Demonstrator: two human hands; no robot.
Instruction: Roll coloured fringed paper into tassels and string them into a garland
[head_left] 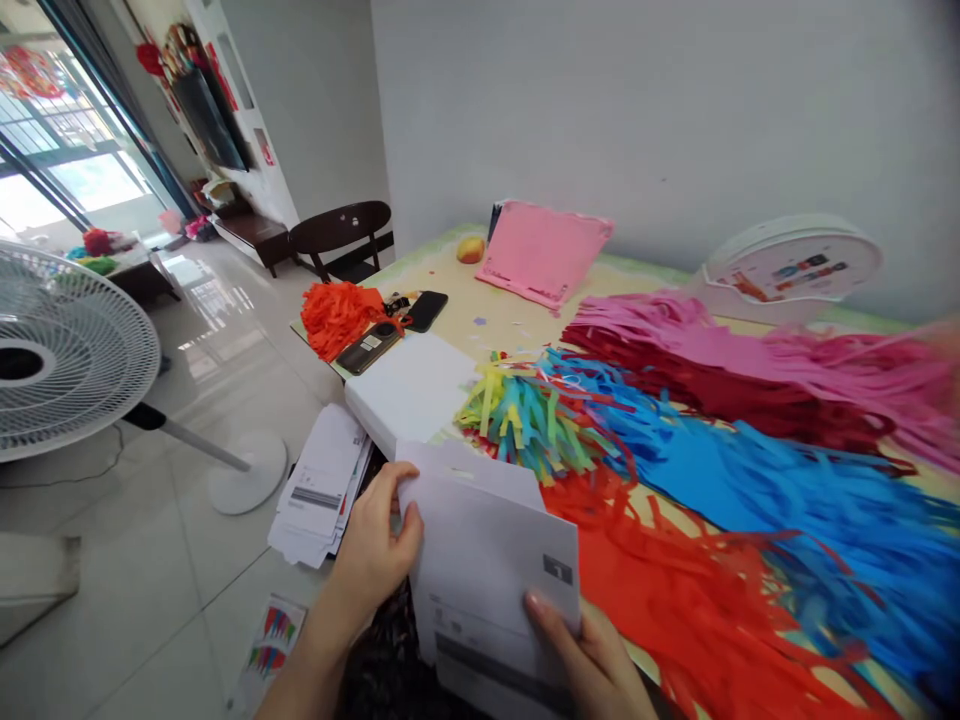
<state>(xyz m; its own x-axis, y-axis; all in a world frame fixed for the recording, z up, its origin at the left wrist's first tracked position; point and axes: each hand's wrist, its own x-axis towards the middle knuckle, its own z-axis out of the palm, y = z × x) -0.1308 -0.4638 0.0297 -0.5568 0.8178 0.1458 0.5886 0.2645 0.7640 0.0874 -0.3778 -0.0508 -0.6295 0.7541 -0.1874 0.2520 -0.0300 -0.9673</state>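
A flat white cardboard box (pixel 487 560) with grey printing and a hang-tab flap along its top is held up before me. My left hand (pixel 382 520) pinches its upper left corner between thumb and fingers. At its lower right side my right hand (pixel 581 645) grips the edge, thumb on the front face and fingers behind. Just past the box lies a yellow-green and teal paper tassel (pixel 525 415). To its right spread fringed strips: red-orange (pixel 660 590), blue (pixel 720 465), dark red (pixel 690 385) and pink (pixel 735 345).
On the table are a white stack (pixel 412 390), an orange paper bundle (pixel 337 318), a black phone (pixel 427 311), a pink sheet (pixel 544 250) and a white holder (pixel 787 270). More flat boxes (pixel 322 490) lie lower left. A standing fan (pixel 67 350) is at left.
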